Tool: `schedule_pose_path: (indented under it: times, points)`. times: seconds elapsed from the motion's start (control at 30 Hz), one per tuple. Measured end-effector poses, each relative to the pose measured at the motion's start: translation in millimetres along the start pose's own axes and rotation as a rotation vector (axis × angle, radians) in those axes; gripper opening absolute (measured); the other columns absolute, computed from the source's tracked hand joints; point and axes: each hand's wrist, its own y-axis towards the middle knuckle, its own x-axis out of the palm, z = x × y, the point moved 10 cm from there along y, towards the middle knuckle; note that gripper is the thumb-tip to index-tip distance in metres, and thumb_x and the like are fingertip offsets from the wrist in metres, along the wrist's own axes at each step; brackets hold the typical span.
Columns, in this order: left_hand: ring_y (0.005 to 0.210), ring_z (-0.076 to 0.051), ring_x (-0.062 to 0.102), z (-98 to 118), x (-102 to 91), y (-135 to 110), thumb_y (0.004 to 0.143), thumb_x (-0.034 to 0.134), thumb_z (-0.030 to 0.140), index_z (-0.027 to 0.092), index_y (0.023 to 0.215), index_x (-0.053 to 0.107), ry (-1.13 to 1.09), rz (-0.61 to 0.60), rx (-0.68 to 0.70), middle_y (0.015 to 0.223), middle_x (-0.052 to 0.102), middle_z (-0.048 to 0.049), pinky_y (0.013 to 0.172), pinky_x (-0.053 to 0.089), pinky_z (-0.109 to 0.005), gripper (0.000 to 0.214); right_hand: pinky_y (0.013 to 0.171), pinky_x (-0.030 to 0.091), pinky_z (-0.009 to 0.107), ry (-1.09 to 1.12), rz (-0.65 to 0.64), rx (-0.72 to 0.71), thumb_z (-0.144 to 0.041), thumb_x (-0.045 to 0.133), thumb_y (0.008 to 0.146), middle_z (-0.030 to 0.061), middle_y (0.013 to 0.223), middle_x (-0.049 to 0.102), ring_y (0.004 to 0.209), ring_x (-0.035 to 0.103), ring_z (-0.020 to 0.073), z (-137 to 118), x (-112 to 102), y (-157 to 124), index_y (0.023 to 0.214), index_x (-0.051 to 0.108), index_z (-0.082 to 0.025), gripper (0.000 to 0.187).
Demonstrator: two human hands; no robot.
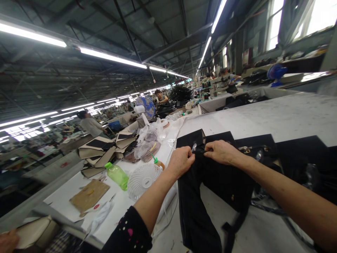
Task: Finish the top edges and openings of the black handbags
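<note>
Both hands pinch the upper edge of a black bag (223, 182) over the white table. My left hand (181, 161) has its fingers closed on the edge at the left. A short way to the right, my right hand (219, 151) grips the same edge between thumb and fingers. From the bag a wide black strip hangs down toward me, and a small gold-coloured fitting (232, 197) shows on its front. More black bags (302, 154) with metal fittings and clear plastic wrap lie in a row to the right. The bag's inside is hidden.
Left of my arm stand a white fan (143, 181), a green bottle (117, 175) and a glue bottle (158, 163). Beige and black bag pieces (98, 147) are piled beyond. A brown board (89, 196) lies nearby. Another person's hand (9, 241) shows at lower left; other people work farther back.
</note>
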Motion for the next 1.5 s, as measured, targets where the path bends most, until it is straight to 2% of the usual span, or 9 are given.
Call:
schedule_pose_path:
  times: [0.2,0.43,0.57,0.67,0.73,0.93,1.17,1.33,1.5]
  points:
    - [0.068,-0.017,0.057,-4,0.9,0,0.086,0.062,0.027,0.02,0.072,0.063,-0.01,-0.003,-0.009,0.07,0.065,-0.0006,0.062,0.031,-0.028,0.015,0.088,0.054,0.042,-0.034,-0.016,-0.097,-0.038,0.063,0.098,0.0039,0.099,0.071,0.094,0.067,0.0201,-21,4,11,0.101,0.069,-0.017,0.022]
    - [0.068,-0.017,0.058,0,2.8,-1,0.087,0.062,0.028,0.02,0.071,0.061,-0.047,-0.016,0.004,0.07,0.065,0.0001,0.063,0.032,-0.028,0.018,0.091,0.054,0.043,-0.125,-0.019,-0.057,-0.037,0.063,0.098,0.0048,0.102,0.07,0.099,0.067,0.0212,-23,7,12,0.099,0.069,-0.017,0.021]
    - [0.074,-0.017,0.058,-3,-1.5,-5,0.077,0.075,0.031,0.021,0.089,0.062,-0.137,-0.022,0.007,0.082,0.068,0.0012,0.066,0.036,-0.027,0.02,0.089,0.055,0.043,-0.128,-0.044,-0.037,-0.037,0.063,0.098,0.005,0.103,0.07,0.098,0.067,0.021,-26,6,14,0.102,0.069,-0.017,0.021]
    - [0.081,-0.016,0.059,-20,3.7,-10,0.064,0.08,0.016,0.02,0.1,0.058,-0.375,-0.102,-0.054,0.093,0.067,0.0007,0.071,0.04,-0.026,0.043,0.088,0.055,0.042,-0.107,-0.071,-0.04,-0.038,0.064,0.098,0.0046,0.101,0.07,0.096,0.067,0.0208,-28,3,11,0.1,0.069,-0.017,0.021]
    - [0.079,-0.015,0.059,-32,12.8,-12,0.063,0.075,0.01,0.019,0.096,0.06,-0.513,-0.188,-0.103,0.087,0.066,0.0014,0.07,0.041,-0.025,0.038,0.087,0.055,0.041,-0.085,-0.098,-0.044,-0.038,0.066,0.096,0.0038,0.098,0.07,0.094,0.067,0.0205,-27,1,6,0.096,0.069,-0.017,0.022]
    - [0.062,-0.011,0.058,-43,38.3,1,0.063,0.076,0.018,0.015,0.081,0.067,-0.708,-0.358,-0.172,0.068,0.065,0.0026,0.057,0.04,-0.021,0.02,0.084,0.054,0.039,0.007,-0.112,-0.023,-0.038,0.067,0.095,0.0025,0.092,0.071,0.088,0.067,0.0196,-10,1,2,0.09,0.07,-0.016,0.023]
    - [0.055,-0.008,0.054,-42,46.4,8,0.064,0.074,0.017,0.015,0.077,0.069,-0.793,-0.324,-0.243,0.064,0.064,0.0039,0.051,0.035,-0.019,0.014,0.088,0.05,0.036,0.194,-0.083,-0.162,-0.022,0.066,0.092,0.0025,0.102,0.073,0.094,0.067,0.0186,-11,9,9,0.115,0.071,-0.018,0.023]
    - [0.056,-0.009,0.055,-45,48.5,5,0.065,0.073,0.016,0.015,0.075,0.069,-0.81,-0.302,-0.267,0.065,0.066,0.0036,0.052,0.037,-0.02,0.011,0.083,0.051,0.036,0.192,-0.101,-0.186,-0.028,0.066,0.094,-0.0005,0.086,0.072,0.085,0.067,0.0193,-16,11,14,0.101,0.073,-0.018,0.015]
    - [0.057,-0.009,0.055,-47,47.6,4,0.065,0.074,0.016,0.015,0.076,0.07,-0.823,-0.282,-0.265,0.065,0.066,0.0031,0.052,0.037,-0.02,0.011,0.081,0.052,0.037,0.102,-0.064,-0.172,-0.036,0.065,0.096,0.0002,0.084,0.069,0.08,0.065,0.018,-23,9,17,0.091,0.07,-0.017,0.02]
